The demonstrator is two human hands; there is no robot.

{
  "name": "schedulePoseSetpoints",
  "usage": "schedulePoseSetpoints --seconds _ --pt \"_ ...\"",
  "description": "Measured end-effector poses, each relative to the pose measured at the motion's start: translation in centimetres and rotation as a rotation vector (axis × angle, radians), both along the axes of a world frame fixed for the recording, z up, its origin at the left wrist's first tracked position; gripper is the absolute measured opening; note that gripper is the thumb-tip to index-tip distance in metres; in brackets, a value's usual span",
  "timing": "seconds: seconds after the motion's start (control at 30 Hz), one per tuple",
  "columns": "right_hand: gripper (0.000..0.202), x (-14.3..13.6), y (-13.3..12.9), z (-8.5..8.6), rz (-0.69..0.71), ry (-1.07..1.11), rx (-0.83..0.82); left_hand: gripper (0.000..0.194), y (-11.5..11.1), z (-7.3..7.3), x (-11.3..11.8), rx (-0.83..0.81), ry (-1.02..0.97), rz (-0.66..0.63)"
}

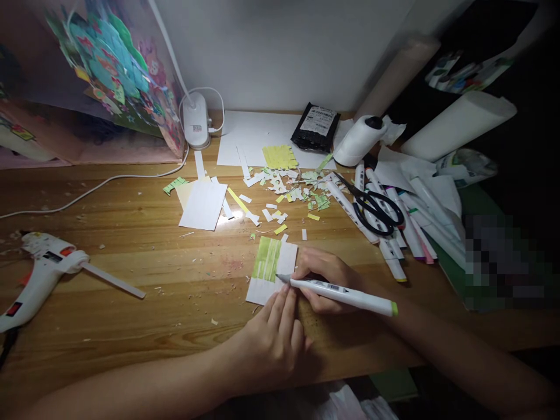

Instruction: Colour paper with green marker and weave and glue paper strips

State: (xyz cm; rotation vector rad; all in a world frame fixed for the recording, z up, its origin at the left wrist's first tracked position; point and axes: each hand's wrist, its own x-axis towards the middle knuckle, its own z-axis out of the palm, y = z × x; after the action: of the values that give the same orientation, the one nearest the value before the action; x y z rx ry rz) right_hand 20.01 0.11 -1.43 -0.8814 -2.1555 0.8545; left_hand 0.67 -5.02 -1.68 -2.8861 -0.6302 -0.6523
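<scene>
A white marker [350, 295] with a green end is gripped in my right hand [326, 274]. Its grey tip touches a small white card [286, 256] on the wooden table. Light green strokes [266, 259] cover much of the card's upper left, with pale gaps between them. My left hand [277, 329] rests at the card's lower edge, its fingers stretched out side by side and holding nothing. The fingertips press the card near the marker tip. My left thumb is mostly hidden.
Paper scraps [301, 186] lie beyond the card, near a blank white card [203, 204]. Black-handled scissors [376, 207] rest on several markers [409, 233] at right. A glue gun [48, 262] lies at left. A white lamp base [196, 122] and black packet [315, 128] sit at the back.
</scene>
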Motion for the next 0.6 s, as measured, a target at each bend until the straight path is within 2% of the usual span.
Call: schedulePoseSetpoints --seconds 0.17,0.5,0.6 --pt "0.018 -0.15 0.13 0.44 -0.068 -0.019 0.052 0.029 -0.04 0.06 -0.02 0.005 0.007 0.004" --pt "0.014 -0.02 0.11 0.57 -0.063 -0.048 0.042 0.029 -0.02 0.08 -0.09 0.018 0.024 0.008" --pt "0.011 -0.03 0.16 0.6 -0.127 -0.053 0.037 0.03 -0.05 -0.01 -0.14 0.021 0.035 0.004"
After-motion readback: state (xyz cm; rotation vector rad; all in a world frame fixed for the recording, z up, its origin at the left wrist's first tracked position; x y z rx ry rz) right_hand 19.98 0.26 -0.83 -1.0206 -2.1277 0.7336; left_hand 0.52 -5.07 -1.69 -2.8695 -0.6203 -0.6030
